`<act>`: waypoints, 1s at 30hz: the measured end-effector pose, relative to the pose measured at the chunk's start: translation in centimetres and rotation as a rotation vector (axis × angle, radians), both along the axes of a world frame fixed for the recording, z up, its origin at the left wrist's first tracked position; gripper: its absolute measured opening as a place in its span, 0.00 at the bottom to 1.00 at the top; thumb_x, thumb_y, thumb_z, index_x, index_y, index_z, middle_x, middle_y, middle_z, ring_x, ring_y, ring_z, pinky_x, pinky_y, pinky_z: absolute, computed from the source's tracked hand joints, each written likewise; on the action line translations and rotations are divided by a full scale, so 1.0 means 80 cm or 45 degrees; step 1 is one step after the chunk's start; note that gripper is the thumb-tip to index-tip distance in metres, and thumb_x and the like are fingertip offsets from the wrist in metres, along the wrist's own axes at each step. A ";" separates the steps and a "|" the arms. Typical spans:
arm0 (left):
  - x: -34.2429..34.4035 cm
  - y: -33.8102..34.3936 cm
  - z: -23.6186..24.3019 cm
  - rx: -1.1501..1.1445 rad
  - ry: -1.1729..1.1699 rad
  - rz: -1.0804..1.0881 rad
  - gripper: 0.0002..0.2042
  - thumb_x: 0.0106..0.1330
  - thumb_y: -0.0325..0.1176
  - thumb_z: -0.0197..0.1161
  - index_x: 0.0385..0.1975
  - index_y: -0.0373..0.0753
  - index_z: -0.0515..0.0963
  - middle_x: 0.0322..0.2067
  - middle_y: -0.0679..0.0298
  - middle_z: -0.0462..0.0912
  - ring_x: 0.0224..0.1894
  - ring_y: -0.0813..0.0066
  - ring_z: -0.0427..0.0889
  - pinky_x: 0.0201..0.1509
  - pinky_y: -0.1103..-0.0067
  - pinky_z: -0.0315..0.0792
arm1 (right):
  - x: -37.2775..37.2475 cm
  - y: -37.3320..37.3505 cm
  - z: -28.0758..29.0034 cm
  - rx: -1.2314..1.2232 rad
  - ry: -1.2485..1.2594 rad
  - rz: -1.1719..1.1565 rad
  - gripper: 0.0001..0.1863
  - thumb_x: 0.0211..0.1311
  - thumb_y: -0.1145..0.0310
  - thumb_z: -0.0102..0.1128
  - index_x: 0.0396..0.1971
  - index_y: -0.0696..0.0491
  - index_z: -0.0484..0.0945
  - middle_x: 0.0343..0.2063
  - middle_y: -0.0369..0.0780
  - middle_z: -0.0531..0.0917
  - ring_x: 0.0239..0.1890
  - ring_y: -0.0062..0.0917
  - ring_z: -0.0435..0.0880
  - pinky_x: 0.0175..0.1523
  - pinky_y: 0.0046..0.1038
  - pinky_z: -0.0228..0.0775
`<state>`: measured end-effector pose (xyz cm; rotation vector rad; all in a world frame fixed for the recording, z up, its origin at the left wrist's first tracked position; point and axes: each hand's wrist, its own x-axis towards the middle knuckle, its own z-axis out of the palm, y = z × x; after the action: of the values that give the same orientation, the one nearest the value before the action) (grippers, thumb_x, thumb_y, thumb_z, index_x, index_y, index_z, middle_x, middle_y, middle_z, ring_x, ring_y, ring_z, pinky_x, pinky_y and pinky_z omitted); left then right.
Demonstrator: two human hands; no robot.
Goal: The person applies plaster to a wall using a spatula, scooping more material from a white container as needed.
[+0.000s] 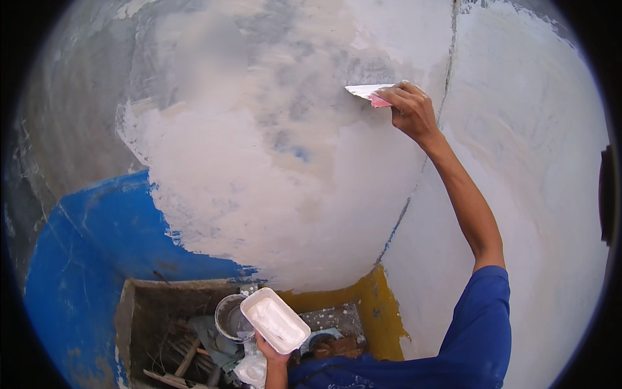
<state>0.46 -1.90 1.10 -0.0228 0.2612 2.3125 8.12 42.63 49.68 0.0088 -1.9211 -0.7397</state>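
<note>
Head view: right hand (411, 111) grips a putty knife (368, 90), left hand (271, 350) clasps a putty tray (289, 311); white coating (376, 155) covers below the knife, while grey wall (91, 123) far left looks unfinished.

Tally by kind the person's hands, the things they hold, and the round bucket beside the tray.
Hands: 2, the left hand and the right hand
Scraper: 1
White tray: 1
Round bucket: 1
Total: 5

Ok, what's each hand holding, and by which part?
The right hand holds a scraper at its pink part; the left hand holds a white rectangular tray by its lower-left side.
</note>
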 end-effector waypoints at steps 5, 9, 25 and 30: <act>0.000 -0.005 0.006 0.017 -0.013 -0.003 0.32 0.73 0.60 0.43 0.72 0.49 0.60 0.68 0.61 0.68 0.67 0.50 0.70 0.70 0.49 0.64 | 0.011 0.012 0.113 -0.070 0.429 0.110 0.22 0.50 0.85 0.63 0.44 0.47 0.86 0.38 0.36 0.89 0.39 0.31 0.85 0.42 0.29 0.79; 0.010 0.000 0.004 -0.038 -0.013 -0.022 0.32 0.73 0.60 0.43 0.71 0.49 0.61 0.67 0.62 0.69 0.66 0.51 0.71 0.70 0.49 0.64 | 0.018 0.036 0.100 0.005 0.448 -0.053 0.22 0.50 0.85 0.63 0.43 0.46 0.86 0.37 0.35 0.89 0.39 0.30 0.84 0.42 0.29 0.79; 0.015 0.049 0.030 -0.213 0.120 -0.043 0.36 0.73 0.61 0.45 0.71 0.39 0.59 0.66 0.54 0.69 0.65 0.55 0.72 0.70 0.59 0.66 | 0.041 -0.328 -0.376 -2.360 -0.334 0.453 0.10 0.59 0.74 0.65 0.38 0.62 0.84 0.20 0.43 0.84 0.23 0.18 0.73 0.33 0.26 0.70; 0.032 0.051 0.043 -0.259 0.244 -0.014 0.35 0.74 0.61 0.45 0.70 0.39 0.61 0.63 0.55 0.73 0.63 0.58 0.75 0.68 0.61 0.68 | 0.028 -0.351 -0.403 -2.041 -0.641 0.310 0.10 0.49 0.75 0.63 0.32 0.62 0.81 0.23 0.56 0.80 0.28 0.55 0.79 0.35 0.41 0.72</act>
<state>3.02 2.17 4.53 0.0985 0.5914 2.2703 10.35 14.56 17.43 -0.5829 -2.4091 1.1735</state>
